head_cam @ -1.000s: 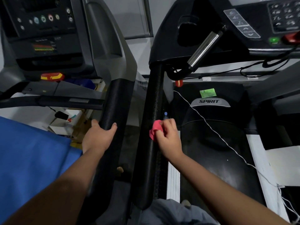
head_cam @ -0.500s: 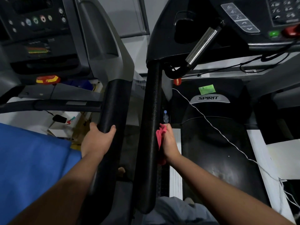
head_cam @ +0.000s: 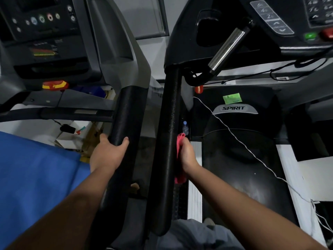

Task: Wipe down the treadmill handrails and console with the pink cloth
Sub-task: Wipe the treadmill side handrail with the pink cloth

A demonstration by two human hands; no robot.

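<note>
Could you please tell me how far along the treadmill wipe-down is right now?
Nothing looks finished for certain. In hand: the right hand presses the pink cloth against the black handrail, midway along; pale specks show on the rail above it. The left hand grips the neighbouring rail. To do: the upper rail, the metal bar and the console.

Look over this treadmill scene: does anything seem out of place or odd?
A loose white cord trails diagonally across the treadmill's belt, a likely trip hazard. A small bottle sits low beside the handrail.
</note>
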